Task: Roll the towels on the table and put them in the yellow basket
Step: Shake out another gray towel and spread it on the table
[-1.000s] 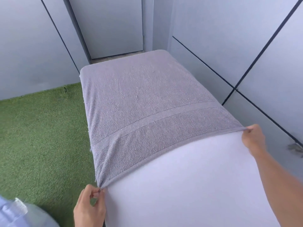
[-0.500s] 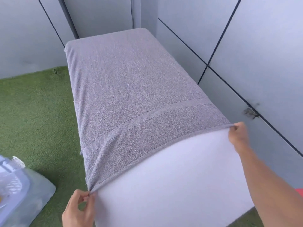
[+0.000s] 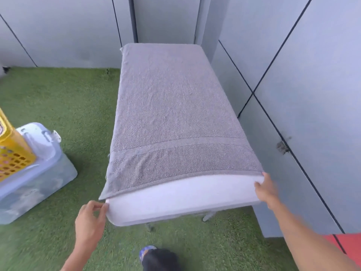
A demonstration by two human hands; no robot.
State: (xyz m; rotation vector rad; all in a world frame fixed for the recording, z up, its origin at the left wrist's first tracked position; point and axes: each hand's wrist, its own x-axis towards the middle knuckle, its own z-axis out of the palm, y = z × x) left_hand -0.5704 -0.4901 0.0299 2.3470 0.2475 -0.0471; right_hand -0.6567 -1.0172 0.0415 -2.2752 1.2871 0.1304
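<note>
A: Since half a second ago your view has pulled back and swung left: the yellow perforated plastic basket (image 3: 11, 153) now shows at the left edge, standing on a translucent lidded storage bin (image 3: 33, 178) on the green artificial turf (image 3: 64, 106). Both your hands have dropped off the towel corners toward the table's near edge.

B: Grip state?

A: Your left hand (image 3: 90, 222) has thumb and fingers closing on the near-left corner of the white folding table (image 3: 175, 198), just below the hanging corner of the grey terry bath towel (image 3: 173, 118). Whether it pinches cloth, I cannot tell. Your right hand (image 3: 266, 190) lies at the near-right corner, fingers fairly straight against the edge, curled round nothing.

B: Towel position?

A: Spread flat along the whole tabletop, banded hem nearest you, left corner drooping over the side.

B: Step in hand?

A: Laying out, by my reading. No rolling has begun. Next you'd need both hands back on the near hem, then turn it over evenly and roll away from you, keeping the edges square.
</note>
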